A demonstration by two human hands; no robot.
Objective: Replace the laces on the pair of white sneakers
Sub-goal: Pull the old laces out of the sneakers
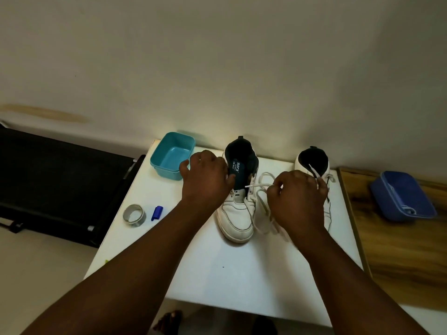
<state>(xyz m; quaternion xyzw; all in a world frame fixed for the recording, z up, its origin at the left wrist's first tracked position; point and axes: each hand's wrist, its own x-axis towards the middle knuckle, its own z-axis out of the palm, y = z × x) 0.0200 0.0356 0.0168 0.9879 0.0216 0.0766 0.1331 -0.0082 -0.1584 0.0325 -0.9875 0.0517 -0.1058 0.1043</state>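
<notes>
Gripping left sneaker (238, 209) collar with left hand (205, 180), pinching white lace (260, 186) in right hand (296, 201), hiding most of right sneaker (314, 160).

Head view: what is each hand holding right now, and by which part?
Right hand pinches the white lace near its tipped end. Left hand grips the left sneaker at the side of its collar.

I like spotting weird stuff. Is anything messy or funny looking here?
Mostly the white lace: it lies in loose loops on the table between the two sneakers, with the right hand pinching it. That fits re-lacing. Nothing looks spilled or broken.
</notes>
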